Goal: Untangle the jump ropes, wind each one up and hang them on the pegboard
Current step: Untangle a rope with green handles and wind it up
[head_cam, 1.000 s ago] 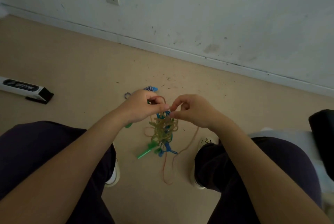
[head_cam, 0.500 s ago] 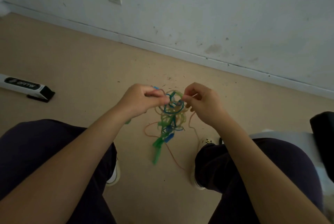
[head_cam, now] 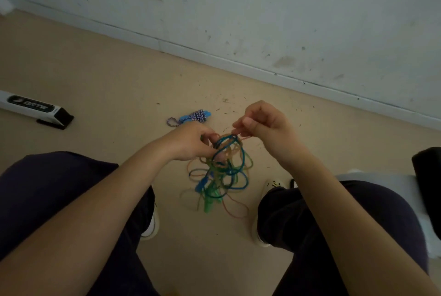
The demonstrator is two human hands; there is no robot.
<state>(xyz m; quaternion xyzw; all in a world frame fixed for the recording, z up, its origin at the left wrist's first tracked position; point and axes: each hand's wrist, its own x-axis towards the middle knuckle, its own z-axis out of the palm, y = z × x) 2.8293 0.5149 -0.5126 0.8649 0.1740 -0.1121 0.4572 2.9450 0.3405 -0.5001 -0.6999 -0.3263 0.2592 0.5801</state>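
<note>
Blue, green and orange jump ropes (head_cam: 220, 171) are hanging tangled between our knees, above the floor. Our left hand (head_cam: 191, 141) is gripping the knot while our right hand (head_cam: 265, 123) is pinching an orange strand, now drawn farther out than a second ago, so we are judging the untangling barely begun.

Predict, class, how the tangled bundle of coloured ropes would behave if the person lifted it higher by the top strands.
The rope tangle would probably sag and swing: its thin cords hang in loose drooping loops below the left hand and right hand. It looks light, held by fingertip pinches alone. The green handle dangling lowest may swing and snag.
</note>
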